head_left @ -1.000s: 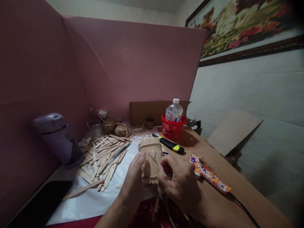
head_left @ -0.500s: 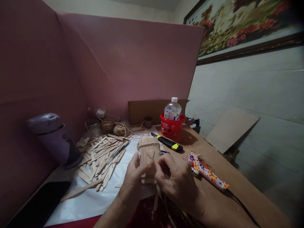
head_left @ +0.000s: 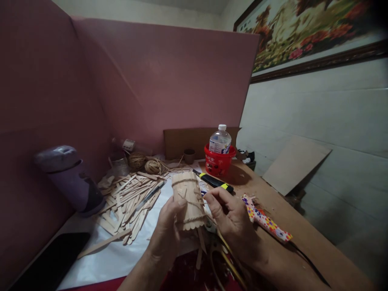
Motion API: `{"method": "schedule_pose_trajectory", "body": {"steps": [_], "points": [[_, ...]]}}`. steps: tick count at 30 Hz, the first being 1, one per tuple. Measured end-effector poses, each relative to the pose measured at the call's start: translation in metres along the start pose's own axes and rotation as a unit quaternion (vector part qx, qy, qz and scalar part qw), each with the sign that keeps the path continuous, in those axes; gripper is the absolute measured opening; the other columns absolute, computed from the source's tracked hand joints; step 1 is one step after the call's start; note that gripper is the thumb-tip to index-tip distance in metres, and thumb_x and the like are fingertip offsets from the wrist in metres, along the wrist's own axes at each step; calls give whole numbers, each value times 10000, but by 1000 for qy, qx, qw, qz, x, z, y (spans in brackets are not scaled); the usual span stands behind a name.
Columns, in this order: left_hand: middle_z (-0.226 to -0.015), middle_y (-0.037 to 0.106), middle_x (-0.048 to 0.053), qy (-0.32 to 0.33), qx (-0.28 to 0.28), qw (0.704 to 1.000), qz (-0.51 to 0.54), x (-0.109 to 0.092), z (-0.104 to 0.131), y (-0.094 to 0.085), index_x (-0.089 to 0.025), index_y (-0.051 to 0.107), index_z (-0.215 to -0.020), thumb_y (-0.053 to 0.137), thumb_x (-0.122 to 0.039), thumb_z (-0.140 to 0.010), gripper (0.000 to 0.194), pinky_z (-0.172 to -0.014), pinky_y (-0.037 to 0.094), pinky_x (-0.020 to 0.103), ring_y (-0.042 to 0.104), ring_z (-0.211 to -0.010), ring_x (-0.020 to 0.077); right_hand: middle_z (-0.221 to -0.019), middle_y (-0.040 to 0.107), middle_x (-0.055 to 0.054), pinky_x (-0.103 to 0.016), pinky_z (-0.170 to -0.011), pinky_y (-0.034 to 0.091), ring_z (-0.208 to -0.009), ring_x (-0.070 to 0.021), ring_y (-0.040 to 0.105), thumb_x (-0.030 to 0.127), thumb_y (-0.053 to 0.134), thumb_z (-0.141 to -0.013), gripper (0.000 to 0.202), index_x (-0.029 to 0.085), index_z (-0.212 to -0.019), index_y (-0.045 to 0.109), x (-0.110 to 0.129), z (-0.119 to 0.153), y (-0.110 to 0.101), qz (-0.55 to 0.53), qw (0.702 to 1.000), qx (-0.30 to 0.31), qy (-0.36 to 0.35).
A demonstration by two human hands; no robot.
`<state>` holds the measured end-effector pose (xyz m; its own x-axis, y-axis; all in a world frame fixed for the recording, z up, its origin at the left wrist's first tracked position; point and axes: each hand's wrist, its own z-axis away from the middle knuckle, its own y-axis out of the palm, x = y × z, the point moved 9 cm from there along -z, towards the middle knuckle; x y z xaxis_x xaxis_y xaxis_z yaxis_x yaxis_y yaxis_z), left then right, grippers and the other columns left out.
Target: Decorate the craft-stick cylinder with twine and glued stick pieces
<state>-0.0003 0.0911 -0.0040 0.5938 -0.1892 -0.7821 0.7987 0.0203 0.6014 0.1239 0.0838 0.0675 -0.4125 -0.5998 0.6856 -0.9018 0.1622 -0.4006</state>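
A cylinder of pale wooden sticks (head_left: 189,190) stands tilted at the middle, with twine bands near its top and bottom and a thin strand across its side. My left hand (head_left: 168,226) grips its left side, the thumb pressed on the front. At the cylinder's right, my right hand (head_left: 232,218) is closed, thumb and index finger pinched on the thin strand of twine (head_left: 197,203). Scissors (head_left: 214,242) with yellowish handles lie below, between the hands, partly hidden.
Loose sticks (head_left: 124,206) and twine balls (head_left: 153,165) lie left. A purple tumbler (head_left: 72,186) and black phone (head_left: 51,258) are farther left. Behind are a red bucket (head_left: 218,163) with a bottle (head_left: 220,141), and a utility knife (head_left: 214,181). A flowered glue gun (head_left: 266,222) lies right.
The cylinder has turned in my left hand; its heart-shaped pieces no longer face the camera. My right hand has drawn slightly away to the right, showing the strand and scissors.
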Motion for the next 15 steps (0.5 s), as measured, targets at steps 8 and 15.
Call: {"method": "schedule_pose_trajectory", "body": {"steps": [8, 15], "points": [[-848, 765, 122, -23, 75, 995, 68, 1, -4, 0, -124, 714, -923, 643, -297, -766, 244, -653, 551, 356, 706, -742, 276, -726, 560, 4, -256, -581, 400, -651, -132, 528, 235, 532, -915, 92, 189, -856, 586, 9, 3, -5, -24, 997, -5, -69], [-768, 767, 109, -45, 72, 987, 133, 1, -4, 0, -112, 724, -805, 685, -252, -701, 179, -607, 541, 334, 694, -654, 244, -761, 560, -13, -284, -655, 413, -714, -146, 530, 174, 574, -891, 44, 170, -867, 610, 18, 2, -11, -28, 990, -22, -138]]}}
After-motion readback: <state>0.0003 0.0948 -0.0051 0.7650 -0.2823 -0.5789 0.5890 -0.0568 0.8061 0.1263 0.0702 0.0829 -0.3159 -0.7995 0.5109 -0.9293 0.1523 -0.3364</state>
